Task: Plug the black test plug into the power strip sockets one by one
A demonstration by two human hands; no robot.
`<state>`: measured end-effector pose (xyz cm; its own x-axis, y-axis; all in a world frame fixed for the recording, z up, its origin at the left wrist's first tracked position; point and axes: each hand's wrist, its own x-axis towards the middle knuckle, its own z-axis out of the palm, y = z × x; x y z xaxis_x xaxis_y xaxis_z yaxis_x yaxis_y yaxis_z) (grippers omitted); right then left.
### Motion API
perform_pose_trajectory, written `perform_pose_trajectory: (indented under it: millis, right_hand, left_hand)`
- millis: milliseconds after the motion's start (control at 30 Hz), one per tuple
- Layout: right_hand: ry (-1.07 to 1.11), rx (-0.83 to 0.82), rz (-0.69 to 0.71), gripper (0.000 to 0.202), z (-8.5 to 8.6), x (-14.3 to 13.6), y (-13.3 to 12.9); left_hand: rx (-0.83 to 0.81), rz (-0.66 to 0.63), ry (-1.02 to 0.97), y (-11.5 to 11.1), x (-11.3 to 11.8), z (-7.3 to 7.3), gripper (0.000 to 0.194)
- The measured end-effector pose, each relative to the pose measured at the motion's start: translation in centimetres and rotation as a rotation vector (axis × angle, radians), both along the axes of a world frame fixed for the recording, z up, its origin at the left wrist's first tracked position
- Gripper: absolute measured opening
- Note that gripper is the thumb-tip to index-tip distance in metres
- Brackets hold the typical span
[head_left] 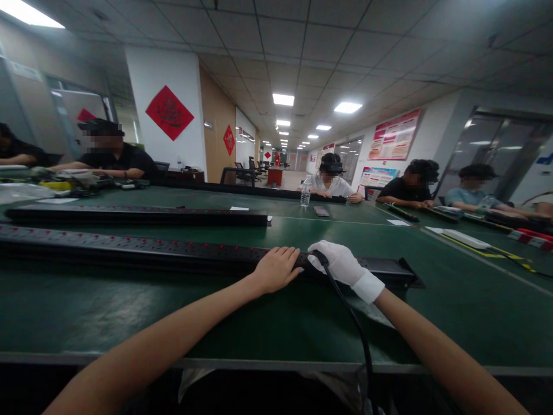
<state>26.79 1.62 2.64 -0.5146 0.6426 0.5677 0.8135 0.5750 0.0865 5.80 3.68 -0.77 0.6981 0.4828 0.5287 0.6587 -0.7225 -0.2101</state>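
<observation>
A long black bar (173, 252) with a row of small red dots along its top lies across the green table (151, 311). My bare left hand (277, 269) rests on the bar with its fingers over the top. Just right of it, my right hand (334, 262), in a white glove, is closed round a black plug (320, 257) at the bar's top. From the plug a black cable (352, 317) runs down over the table's front edge. The bar's right end (395, 271) extends past my right hand.
Behind lies a second black bar (142, 217), and a third (242, 189) farther back. A clear bottle (305, 193) stands near a person (332, 181) across the table. More people sit at left and right. A white strip (466, 238) lies at right.
</observation>
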Motion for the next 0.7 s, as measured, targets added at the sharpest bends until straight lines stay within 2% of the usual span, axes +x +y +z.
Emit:
perform_pose_trajectory:
  millis: [700]
  right_hand:
    - [0.016, 0.005, 0.024, 0.021, 0.07, -0.16, -0.09]
  left_hand:
    - [-0.006, 0.006, 0.002, 0.11, 0.16, -0.08, 0.049]
